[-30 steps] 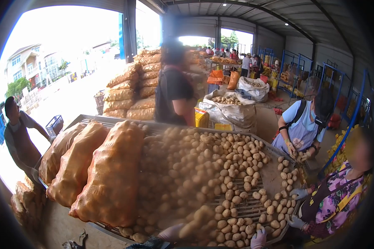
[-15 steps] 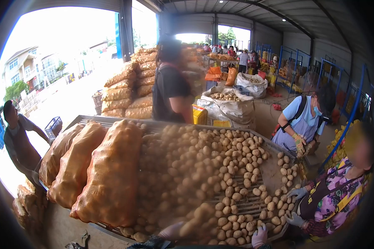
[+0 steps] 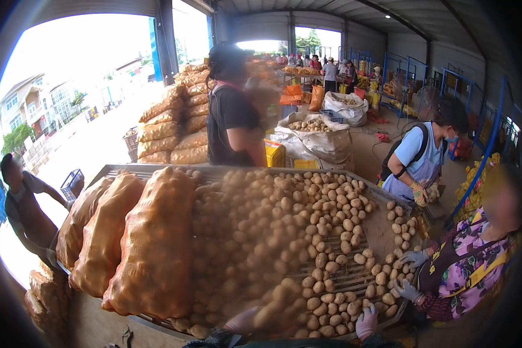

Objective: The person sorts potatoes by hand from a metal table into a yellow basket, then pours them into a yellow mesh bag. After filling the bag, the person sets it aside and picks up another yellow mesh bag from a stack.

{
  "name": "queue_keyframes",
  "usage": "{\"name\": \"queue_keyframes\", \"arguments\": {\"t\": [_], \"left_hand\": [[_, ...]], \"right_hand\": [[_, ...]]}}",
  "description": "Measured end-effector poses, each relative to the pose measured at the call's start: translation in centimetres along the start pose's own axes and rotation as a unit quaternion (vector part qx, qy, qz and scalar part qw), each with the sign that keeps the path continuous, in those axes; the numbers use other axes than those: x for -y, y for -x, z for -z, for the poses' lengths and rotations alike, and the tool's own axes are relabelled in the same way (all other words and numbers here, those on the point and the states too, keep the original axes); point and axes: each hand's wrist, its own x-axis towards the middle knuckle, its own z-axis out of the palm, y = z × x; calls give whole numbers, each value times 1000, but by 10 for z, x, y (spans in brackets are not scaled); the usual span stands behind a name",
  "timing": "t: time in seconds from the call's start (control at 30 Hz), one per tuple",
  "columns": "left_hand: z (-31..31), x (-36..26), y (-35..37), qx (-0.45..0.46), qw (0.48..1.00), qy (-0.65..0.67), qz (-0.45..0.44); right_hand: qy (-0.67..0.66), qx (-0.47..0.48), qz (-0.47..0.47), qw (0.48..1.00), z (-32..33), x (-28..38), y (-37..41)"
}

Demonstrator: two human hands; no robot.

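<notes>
Loose potatoes [image 3: 330, 232] cover the slatted sorting table [image 3: 365, 277] in front of me. At its near edge, my gloved right hand [image 3: 367, 322] lies against several potatoes with its fingers extended and apart. My gloved left hand [image 3: 242, 322] is farther left, low over the near potatoes, beside the large mesh sack. A hazy patch in the picture blurs it, and its fingers cannot be made out. Three big orange mesh sacks [image 3: 151, 243] lie side by side on the table's left part, bulging with their contents.
At right, a co-worker in a floral top [image 3: 472, 261] reaches gloved hands among the potatoes. Another in light blue [image 3: 414, 156] stands behind. Someone in black [image 3: 235, 122] stands across the table; a person [image 3: 29, 203] is at left. Stacked sacks [image 3: 159, 130] and white bulk bags [image 3: 313, 139] stand beyond.
The view has shifted slightly. My right hand stays at the near edge among the potatoes, its fingers now more spread. The person in light blue has raised their head a little.
</notes>
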Motion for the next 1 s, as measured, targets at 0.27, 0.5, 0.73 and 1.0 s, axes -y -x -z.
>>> {"name": "queue_keyframes", "arguments": {"t": [0.27, 0.5, 0.73, 1.0], "left_hand": [[22, 111, 1, -33, 999, -20, 37], [-4, 44, 5, -24, 844, 514, 150], [22, 151, 0, -31, 876, 465, 129], [-7, 69, 2, -60, 803, 578, 132]], "right_hand": [[-6, -46, 28, 999, -13, -17, -3], [21, -78, 51, 995, -17, -26, -5], [1, -70, 45, 997, -4, -16, -6], [19, -73, 49, 996, -8, -22, -2]]}}
